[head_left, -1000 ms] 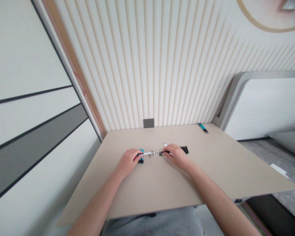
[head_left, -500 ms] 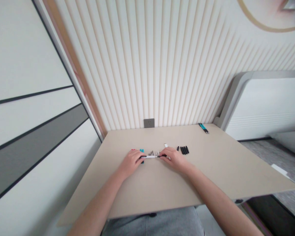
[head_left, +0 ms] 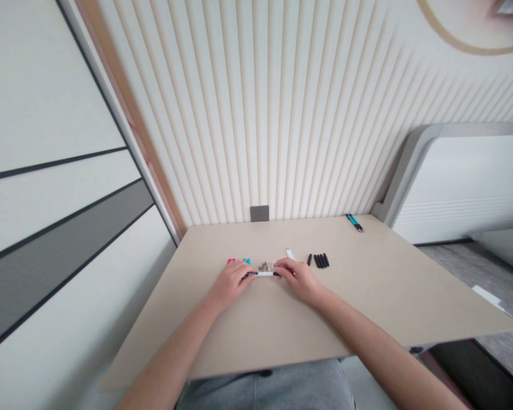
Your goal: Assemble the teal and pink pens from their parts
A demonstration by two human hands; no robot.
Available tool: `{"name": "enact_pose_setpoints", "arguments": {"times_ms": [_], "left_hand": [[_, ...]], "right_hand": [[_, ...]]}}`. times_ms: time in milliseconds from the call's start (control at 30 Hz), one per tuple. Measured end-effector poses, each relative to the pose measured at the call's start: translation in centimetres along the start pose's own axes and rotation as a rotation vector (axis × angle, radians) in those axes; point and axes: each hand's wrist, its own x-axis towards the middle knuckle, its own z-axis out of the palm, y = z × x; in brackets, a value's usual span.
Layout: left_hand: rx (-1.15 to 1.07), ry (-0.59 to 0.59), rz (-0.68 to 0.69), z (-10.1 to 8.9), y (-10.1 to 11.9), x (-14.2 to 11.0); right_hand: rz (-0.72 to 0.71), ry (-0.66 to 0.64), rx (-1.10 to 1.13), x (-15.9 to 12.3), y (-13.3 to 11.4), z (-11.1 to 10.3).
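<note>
A pen with a white barrel [head_left: 265, 274] lies level between my two hands, low over the desk. My left hand [head_left: 231, 279] is closed on its black left end. At the other end, my right hand [head_left: 298, 277] pinches a black part that meets the white barrel. Small metallic pieces [head_left: 264, 266] sit just behind the pen. Red pieces [head_left: 231, 261] and turquoise pieces [head_left: 247, 261] lie behind my left hand, which partly hides them. White sticks [head_left: 290, 254] show beyond my right hand.
Several black tubes [head_left: 321, 261] lie in a row to the right, with a single black tube [head_left: 309, 259] beside them. Two turquoise-and-black pens [head_left: 354, 222] rest at the desk's [head_left: 256, 330] back right. A dark wall socket [head_left: 259, 213] sits behind.
My right hand has shifted slightly left, and the narrow gap between its black part and the white barrel has closed. My left hand has barely moved.
</note>
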Motion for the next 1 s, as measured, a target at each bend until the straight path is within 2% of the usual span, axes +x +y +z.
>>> {"name": "enact_pose_setpoints", "arguments": {"times_ms": [167,367,433,567,667,800,900,1000], "left_hand": [[0.027,0.08,-0.031,-0.2,-0.3,0.0],[-0.001,0.112,0.05,-0.2,-0.2,0.0],[0.003,0.118,0.055,-0.2,-0.3,0.0],[-0.004,0.118,0.034,-0.2,-0.4,0.0],[-0.017,0.122,0.035,-0.2,-0.5,-0.1],[-0.007,0.111,0.057,-0.2,-0.5,-0.1],[-0.001,0.117,0.053,-0.2,-0.5,0.0],[-0.005,0.115,0.034,-0.3,-0.6,0.0]], "right_hand": [[-0.084,0.005,-0.024,0.1,-0.2,-0.2],[0.028,-0.078,-0.103,0.1,-0.1,-0.5],[0.034,-0.05,-0.105,0.1,-0.1,-0.6],[-0.062,0.034,-0.061,0.2,-0.1,-0.7],[-0.114,0.015,-0.117,0.3,-0.1,-0.8],[-0.077,-0.017,-0.203,0.3,0.0,-0.9],[-0.083,0.009,-0.169,0.3,-0.2,-1.0],[-0.158,0.006,-0.146,0.3,-0.4,-1.0]]}}
